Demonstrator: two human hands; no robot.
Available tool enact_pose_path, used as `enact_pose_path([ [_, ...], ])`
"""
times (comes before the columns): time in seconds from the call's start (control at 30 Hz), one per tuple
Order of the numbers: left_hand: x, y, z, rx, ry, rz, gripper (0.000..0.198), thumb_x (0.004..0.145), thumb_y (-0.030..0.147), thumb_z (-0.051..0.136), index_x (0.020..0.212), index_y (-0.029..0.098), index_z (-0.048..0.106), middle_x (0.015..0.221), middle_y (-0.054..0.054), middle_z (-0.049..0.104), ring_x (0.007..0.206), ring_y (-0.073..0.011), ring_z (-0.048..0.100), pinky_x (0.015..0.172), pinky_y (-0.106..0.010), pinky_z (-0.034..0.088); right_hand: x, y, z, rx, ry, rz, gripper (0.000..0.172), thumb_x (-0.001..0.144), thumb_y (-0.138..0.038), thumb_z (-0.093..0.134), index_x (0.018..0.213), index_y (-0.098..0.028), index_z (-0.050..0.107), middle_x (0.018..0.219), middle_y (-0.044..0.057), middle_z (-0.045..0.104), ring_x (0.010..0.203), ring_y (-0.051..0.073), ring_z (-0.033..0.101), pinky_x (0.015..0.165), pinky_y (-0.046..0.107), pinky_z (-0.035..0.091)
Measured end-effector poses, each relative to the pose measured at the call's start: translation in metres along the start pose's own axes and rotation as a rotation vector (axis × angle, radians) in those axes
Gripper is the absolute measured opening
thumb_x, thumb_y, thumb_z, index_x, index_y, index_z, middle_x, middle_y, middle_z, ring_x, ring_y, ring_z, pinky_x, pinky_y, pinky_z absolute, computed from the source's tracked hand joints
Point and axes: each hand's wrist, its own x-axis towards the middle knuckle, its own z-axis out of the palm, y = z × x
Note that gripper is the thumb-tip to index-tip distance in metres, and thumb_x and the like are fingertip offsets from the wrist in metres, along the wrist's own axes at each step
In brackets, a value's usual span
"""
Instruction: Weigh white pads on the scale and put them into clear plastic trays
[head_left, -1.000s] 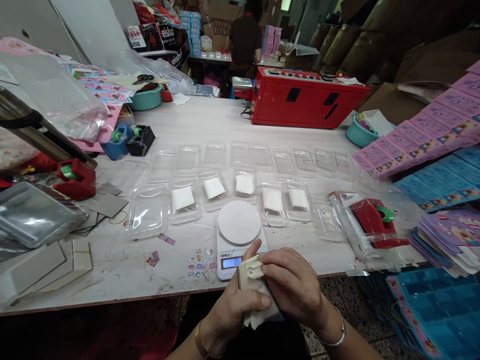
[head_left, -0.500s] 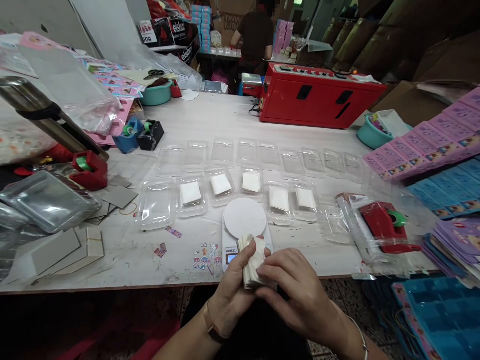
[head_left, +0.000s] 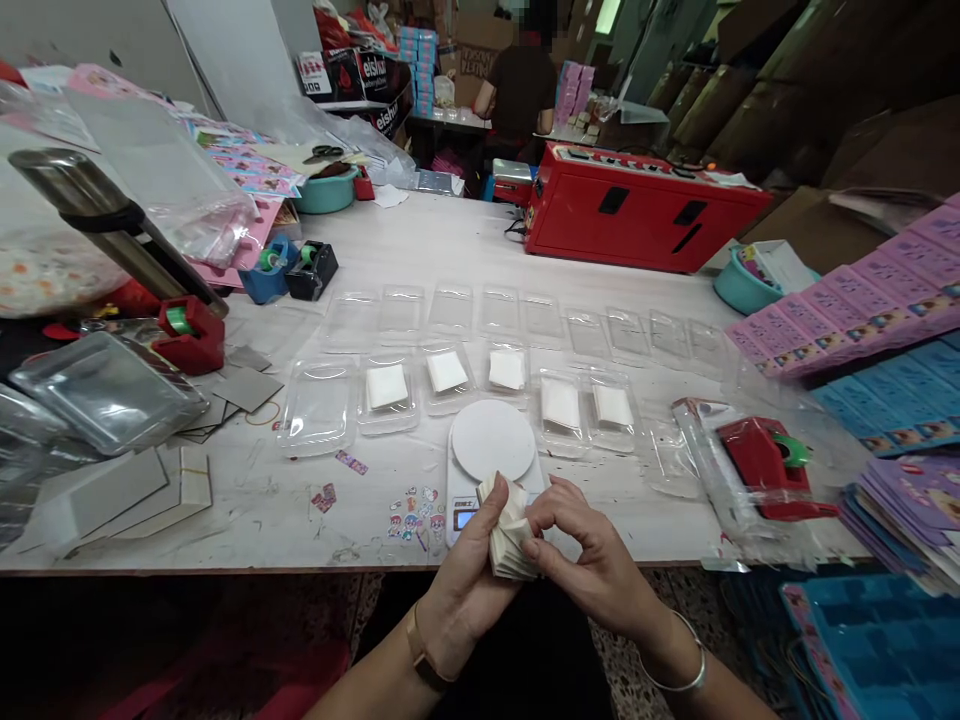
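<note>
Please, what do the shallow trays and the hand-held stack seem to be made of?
Shallow trays: probably clear, glossy plastic; the table shows through, with bright highlights.
Stack: pale, matte, perhaps paper or cloth; thin layered edges show, but I cannot tell which.

The lower right part of a white, round-topped digital scale (head_left: 493,440) is hidden by a stack of cream-white sheets (head_left: 514,556), itself partly covered by the left hand (head_left: 466,580) and right hand (head_left: 596,560). Digits on the scale's small blue-lit display (head_left: 464,519) cannot be read. Pink printed boxes (head_left: 862,298) are cut off at the right edge.

Both hands (head_left: 466,582) hold a cream stack (head_left: 511,552) near the scale (head_left: 493,442).
</note>
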Motion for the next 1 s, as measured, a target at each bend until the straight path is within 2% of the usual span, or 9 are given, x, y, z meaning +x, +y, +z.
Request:
enact_pose_path([
  [0.1,0.001,0.002,-0.001,0.034,0.031,0.016,0.031,0.095,0.033,0.052,0.089,0.007,0.069,0.069,-0.004,0.066,0.059,-0.0108,0.059,0.053,-0.020,0.046,-0.002,-0.005,0.001,-0.166,0.008,-0.110,0.003,0.091,-0.021,0.057,0.088,-0.022,0.057,0.078,-0.002,0.062,0.079,0.015,0.058,0.108,0.045,0.024],
  [0.17,0.001,0.003,-0.003,0.043,0.034,0.021,0.030,0.094,0.033,0.054,0.089,0.007,0.069,0.062,-0.003,0.062,0.052,-0.0099,0.055,0.049,-0.019,0.043,-0.001,-0.008,0.000,-0.262,0.035,-0.179,0.004,0.091,-0.018,0.056,0.091,-0.022,0.057,0.081,0.000,0.064,0.081,0.016,0.058,0.108,0.046,0.024],
  [0.27,0.002,0.003,-0.006,0.035,0.038,0.015,0.030,0.094,0.031,0.054,0.090,0.007,0.070,0.064,-0.003,0.062,0.054,-0.0100,0.056,0.052,-0.019,0.044,0.000,-0.008,-0.002,-0.285,0.035,-0.200,0.008,0.091,-0.015,0.053,0.091,-0.022,0.058,0.082,0.000,0.065,0.081,0.016,0.058,0.107,0.045,0.026],
  [0.4,0.002,0.003,-0.007,0.052,0.016,-0.003,0.032,0.094,0.033,0.054,0.093,0.006,0.070,0.066,-0.004,0.062,0.056,-0.0106,0.056,0.055,-0.020,0.046,0.002,-0.002,-0.005,-0.169,-0.030,-0.148,0.007,0.092,-0.018,0.056,0.087,-0.022,0.058,0.079,-0.001,0.063,0.078,0.015,0.058,0.107,0.044,0.026],
  [0.6,0.002,0.004,-0.003,0.056,0.057,-0.021,0.033,0.095,0.032,0.050,0.090,0.005,0.069,0.071,-0.005,0.064,0.061,-0.0110,0.059,0.058,-0.021,0.048,0.004,-0.003,-0.007,-0.170,-0.044,-0.151,0.008,0.092,-0.016,0.055,0.086,-0.021,0.059,0.080,-0.001,0.064,0.079,0.014,0.059,0.106,0.044,0.029],
  [0.87,0.004,0.004,-0.003,0.064,0.055,-0.027,0.031,0.095,0.031,0.052,0.086,0.007,0.069,0.067,-0.005,0.064,0.057,-0.0103,0.059,0.052,-0.019,0.046,0.007,-0.017,-0.011,-0.386,-0.006,-0.272,0.009,0.091,-0.017,0.054,0.085,-0.020,0.060,0.076,0.000,0.065,0.076,0.016,0.057,0.104,0.046,0.030],
  [1.0,0.005,0.004,-0.004,0.050,0.065,-0.022,0.031,0.095,0.031,0.051,0.084,0.007,0.068,0.065,-0.005,0.063,0.057,-0.0104,0.059,0.054,-0.019,0.047,0.006,-0.019,-0.007,-0.468,0.019,-0.328,0.010,0.090,-0.013,0.053,0.087,-0.019,0.060,0.077,0.001,0.066,0.077,0.017,0.058,0.104,0.047,0.029],
])
